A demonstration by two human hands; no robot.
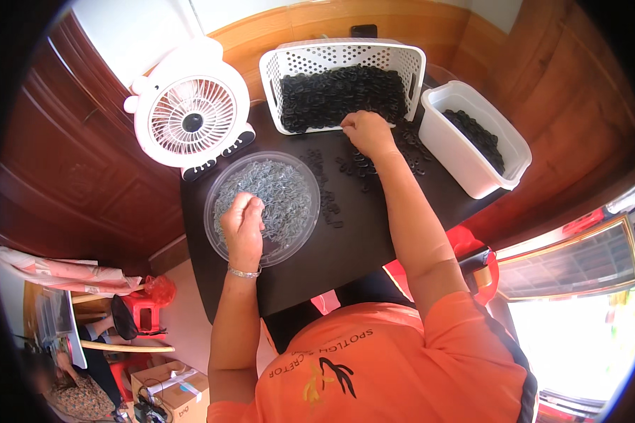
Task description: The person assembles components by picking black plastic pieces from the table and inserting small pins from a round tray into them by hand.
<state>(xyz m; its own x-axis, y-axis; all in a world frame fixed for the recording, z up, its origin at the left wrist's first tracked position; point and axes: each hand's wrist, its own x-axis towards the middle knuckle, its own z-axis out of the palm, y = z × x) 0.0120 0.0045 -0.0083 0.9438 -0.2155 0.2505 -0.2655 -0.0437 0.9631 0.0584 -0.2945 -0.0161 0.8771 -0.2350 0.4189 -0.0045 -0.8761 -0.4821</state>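
Note:
My left hand (243, 229) is closed in a fist over a round clear plastic tub (315, 211). Many small, thin, bluish-grey translucent pieces (282, 189) fill the tub; whatever the fist holds is hidden. My right hand (369, 132) has its fingers pinched together at the front rim of a white perforated basket (270, 90). Inside the basket lies a heap of small, glossy black loop-like pieces (342, 95). Similar loose black pieces (360, 166) are scattered on the table below that hand. I cannot make out anything between its fingertips.
At the right stands a white plastic bin (466, 166) with more black pieces. A white fan (192, 120) occupies the back left of the dark table (331, 264). Behind the basket rests a dark phone-like object (364, 31). A cardboard box (173, 388) and another person are at lower left.

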